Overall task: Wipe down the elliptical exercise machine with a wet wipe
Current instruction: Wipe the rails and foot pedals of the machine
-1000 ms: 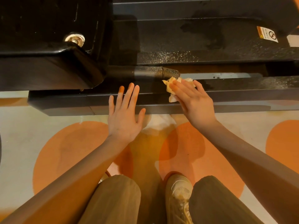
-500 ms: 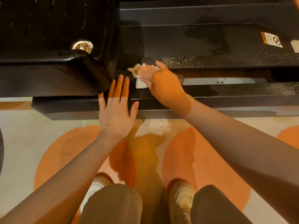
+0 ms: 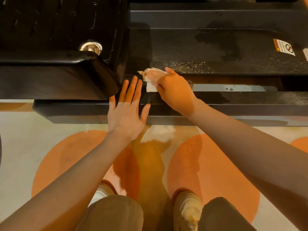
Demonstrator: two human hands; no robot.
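My right hand (image 3: 173, 94) has its fingers curled round the crumpled white wet wipe (image 3: 150, 79), pressing it onto the dark round bar low on the black elliptical exercise machine (image 3: 216, 47), just beside the glossy black foot pedal (image 3: 55, 75). My left hand (image 3: 127, 112) lies flat, fingers straight and spread, resting on the machine's black base rail (image 3: 250, 99) and holding nothing. Darker damp patches show on the textured panel above and along the rail, so I judge those wiped already. The pedal and the stretch further left look dry; much remains.
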